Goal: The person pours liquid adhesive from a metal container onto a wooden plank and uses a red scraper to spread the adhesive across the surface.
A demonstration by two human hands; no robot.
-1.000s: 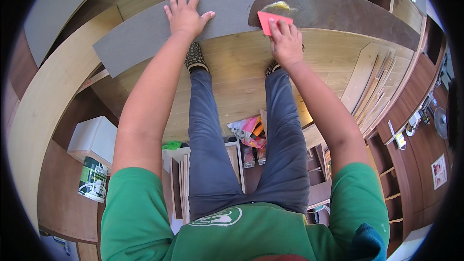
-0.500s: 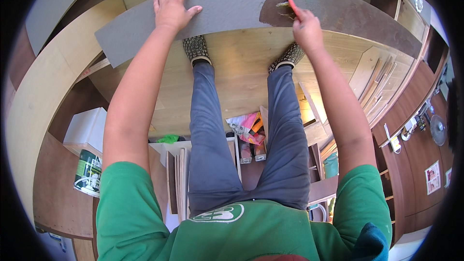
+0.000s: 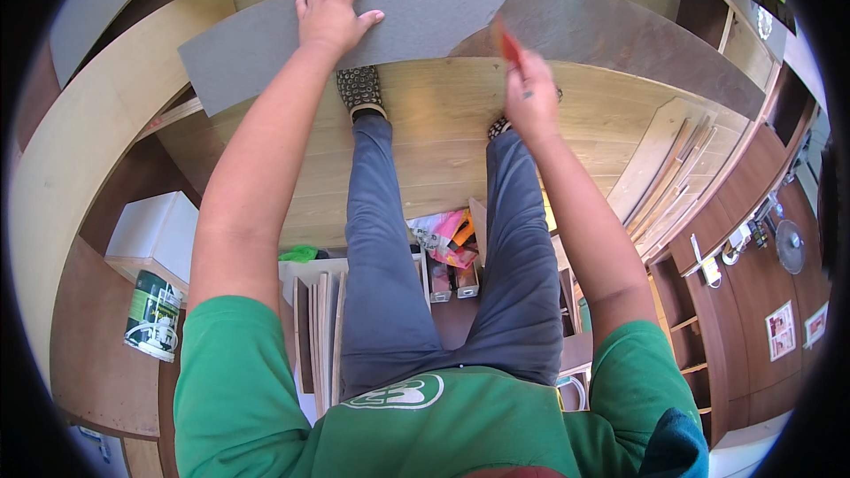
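Note:
A long grey board (image 3: 416, 11) lies across the far side of the view, over the wooden surface. Its right part is coated dark brown (image 3: 620, 40), and the edge of that coat curves down near the middle. My left hand (image 3: 332, 18) rests on the board's left half, fingers spread, holding nothing. In my right hand (image 3: 531, 93) is a red-handled brush (image 3: 509, 46), its tip over the lower edge of the brown area. Motion blurs the brush end, so its bristles cannot be made out.
My shoes stand on the wooden surface (image 3: 425, 150) below the board. Thin wood strips (image 3: 668, 168) lie at the right. To the left are a white box (image 3: 155, 235) and a green-and-white paint bucket (image 3: 152, 314). Between my legs sits a pink-and-white plastic bag (image 3: 443, 237).
My right hand has moved left and nearer with the brush. The brown coat now reaches further left along the board's near edge. My left hand stays on the board.

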